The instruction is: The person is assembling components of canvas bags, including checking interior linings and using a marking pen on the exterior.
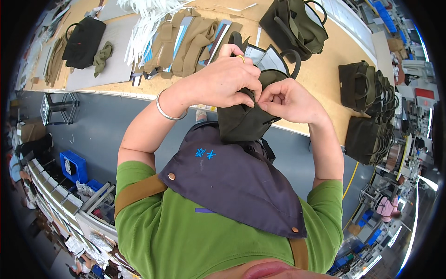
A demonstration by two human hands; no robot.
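Observation:
A dark olive handbag (241, 122) is tipped toward me at the table's near edge, its mouth partly spread and a pale lining (265, 56) showing inside. My left hand (227, 78) comes over it from the left, thumb and fingers pinched at the bag's upper edge. Close beside it, my right hand (289, 100) pinches the same edge with thumb and forefinger, its other fingers curled. The fingertips of both hands nearly meet. Whether a thread or other small piece lies between them is too small to tell. One looped handle (294, 65) rises behind my right hand.
On the wooden table (320, 83) lie brown fabric strips (191, 46) and white strips (146, 21). Another olive bag (297, 30) stands at the back, a black bag (84, 43) far left. Several finished-looking bags (367, 135) line the right. A dark apron (232, 179) covers my front.

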